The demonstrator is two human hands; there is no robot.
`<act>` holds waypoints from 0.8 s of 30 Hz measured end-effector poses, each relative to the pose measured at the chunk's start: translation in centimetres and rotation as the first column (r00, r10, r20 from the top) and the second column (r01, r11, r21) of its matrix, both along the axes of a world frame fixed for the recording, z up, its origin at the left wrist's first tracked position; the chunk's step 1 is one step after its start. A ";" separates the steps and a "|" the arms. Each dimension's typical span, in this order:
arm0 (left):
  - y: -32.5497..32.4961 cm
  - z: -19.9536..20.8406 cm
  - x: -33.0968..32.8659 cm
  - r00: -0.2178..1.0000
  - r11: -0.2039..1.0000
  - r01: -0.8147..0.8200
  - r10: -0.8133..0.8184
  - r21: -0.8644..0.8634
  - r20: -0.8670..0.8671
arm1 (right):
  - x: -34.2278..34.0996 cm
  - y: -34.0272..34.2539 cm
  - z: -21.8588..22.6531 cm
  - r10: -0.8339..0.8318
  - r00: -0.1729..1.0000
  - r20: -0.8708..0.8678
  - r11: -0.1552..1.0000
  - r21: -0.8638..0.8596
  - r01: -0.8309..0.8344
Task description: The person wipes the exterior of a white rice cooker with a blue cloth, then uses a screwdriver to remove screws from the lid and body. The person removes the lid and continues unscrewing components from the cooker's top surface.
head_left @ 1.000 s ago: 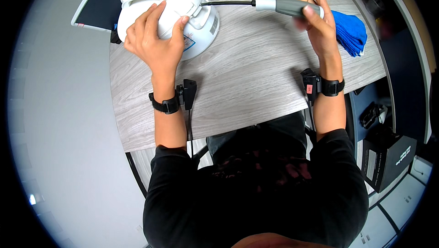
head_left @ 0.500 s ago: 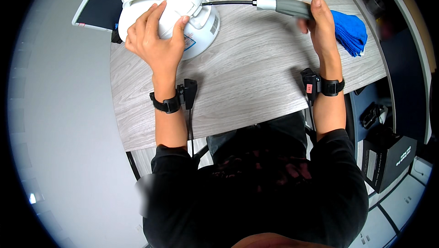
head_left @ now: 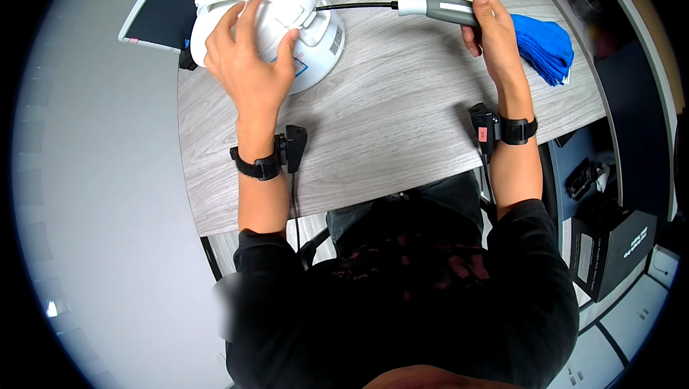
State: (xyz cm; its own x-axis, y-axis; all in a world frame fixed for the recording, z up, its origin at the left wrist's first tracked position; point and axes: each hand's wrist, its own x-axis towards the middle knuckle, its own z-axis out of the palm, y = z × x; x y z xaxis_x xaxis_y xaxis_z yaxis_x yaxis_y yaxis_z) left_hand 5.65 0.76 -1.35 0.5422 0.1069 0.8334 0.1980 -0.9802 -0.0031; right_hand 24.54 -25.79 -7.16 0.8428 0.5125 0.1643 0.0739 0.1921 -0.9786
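A white rounded appliance [head_left: 319, 66] with a lid and a raised handle lies tilted on the desk at the far left. My left hand [head_left: 251, 66] rests over its top, fingers and thumb spread apart and gripping it. From the appliance's right side the thin black shaft of a screwdriver [head_left: 446, 10] runs to the right; its tip meets the white casing, and the exact contact is too small to make out. The screwdriver's grey and white handle ends in my right hand [head_left: 491, 30], whose fingers curl around the butt.
A folded blue cloth [head_left: 544, 48] lies just right of my right hand on the grey wood-grain desk [head_left: 387, 116]. Behind the appliance stands a dark panel [head_left: 161, 12] with a pale frame. Low on the right is a black box [head_left: 610, 252]. Both wrists wear strapped black devices with cables.
My right hand has shifted slightly left and its fingers have closed nearer around the screwdriver handle. The handle has turned, showing a pale stripe. My left hand stays on the appliance.
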 end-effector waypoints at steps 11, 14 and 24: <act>-1.5 2.8 3.1 0.945 0.949 0.133 -0.034 0.286 -0.326 | -0.1 0.6 -1.0 -0.004 0.989 0.146 0.989 0.146 -0.018; -1.9 3.1 3.6 0.938 0.935 0.108 0.017 0.338 -0.347 | -0.2 0.6 -1.0 -0.010 0.989 0.149 0.985 0.172 -0.016; -2.6 3.5 4.8 0.927 0.934 0.082 0.057 0.348 -0.371 | -0.3 1.0 -0.7 -0.040 0.993 0.116 0.967 0.255 0.009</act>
